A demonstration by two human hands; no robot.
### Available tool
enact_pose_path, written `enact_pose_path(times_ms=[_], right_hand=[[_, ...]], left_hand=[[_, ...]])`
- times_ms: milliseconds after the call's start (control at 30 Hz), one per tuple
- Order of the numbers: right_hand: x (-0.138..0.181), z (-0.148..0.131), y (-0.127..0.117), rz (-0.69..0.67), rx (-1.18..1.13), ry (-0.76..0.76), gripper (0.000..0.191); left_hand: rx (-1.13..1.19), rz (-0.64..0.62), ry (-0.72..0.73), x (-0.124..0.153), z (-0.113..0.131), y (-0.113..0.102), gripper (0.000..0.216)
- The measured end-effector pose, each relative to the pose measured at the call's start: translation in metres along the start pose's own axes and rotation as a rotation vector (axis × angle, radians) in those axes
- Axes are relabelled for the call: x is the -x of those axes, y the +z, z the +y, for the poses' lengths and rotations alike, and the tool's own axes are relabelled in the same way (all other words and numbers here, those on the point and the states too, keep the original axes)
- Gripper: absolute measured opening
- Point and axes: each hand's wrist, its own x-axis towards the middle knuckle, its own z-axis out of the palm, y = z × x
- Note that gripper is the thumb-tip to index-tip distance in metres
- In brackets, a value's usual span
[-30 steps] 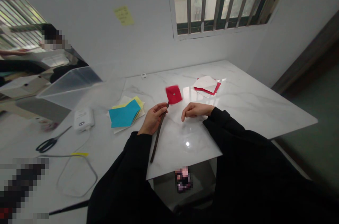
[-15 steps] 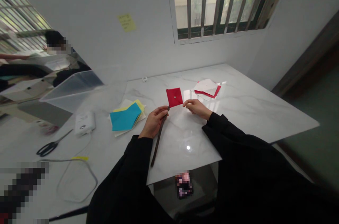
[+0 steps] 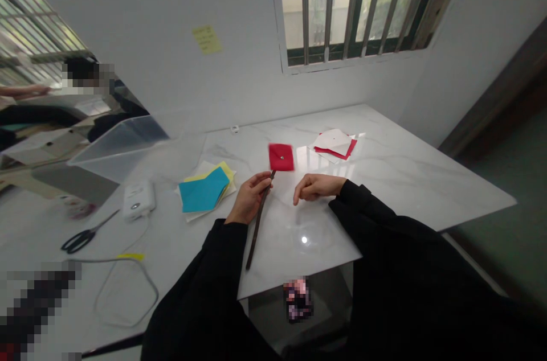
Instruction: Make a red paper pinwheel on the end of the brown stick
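Hands at frame centre: left hand point(image 3: 249, 199) grips a dark stick point(image 3: 257, 227), tilted so its pinned red paper square point(image 3: 281, 157) clears the marble table point(image 3: 384, 179); right hand point(image 3: 318, 187) rests just beside, loosely curled, empty.

right hand point(image 3: 316, 187) released red pinwheel point(image 3: 281, 156)

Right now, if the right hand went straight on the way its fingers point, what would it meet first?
Probably the dark stick held in the left hand; the right hand points left at it, nothing between. Depth is unclear, so it might pass above.
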Motion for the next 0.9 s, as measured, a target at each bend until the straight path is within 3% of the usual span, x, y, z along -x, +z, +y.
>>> enact_pose_path(times_ms=[33, 67, 233, 333, 433, 667, 900], right_hand=[[0.0, 0.0, 0.002, -0.071, -0.015, -0.029, 0.021], [-0.001, 0.001, 0.003, -0.052, -0.031, -0.064, 0.018], [-0.011, 0.007, -0.002, 0.536, -0.077, -0.102, 0.024], [-0.012, 0.008, -0.007, 0.714, -0.084, -0.08, 0.047], [-0.011, 0.007, -0.007, 0.741, -0.036, -0.051, 0.057], [-0.012, 0.007, -0.005, 0.744, 0.057, -0.05, 0.062], [-0.005, 0.002, -0.008, 0.968, 0.446, -0.205, 0.067]], left_hand=[[0.003, 0.0, 0.001, 0.0, 0.0, 0.0, 0.044], [0.004, 0.002, 0.0, 0.0, 0.0, 0.0, 0.044], [0.006, 0.013, -0.004, -0.001, -0.001, -0.001, 0.043], [0.003, 0.009, -0.007, -0.001, -0.001, -0.001, 0.044], [0.005, 0.006, -0.013, -0.002, -0.002, -0.002, 0.043], [0.025, 0.011, -0.026, -0.002, -0.002, -0.002, 0.041], [-0.072, -0.08, -0.041, 0.004, 0.001, 0.003, 0.04]])
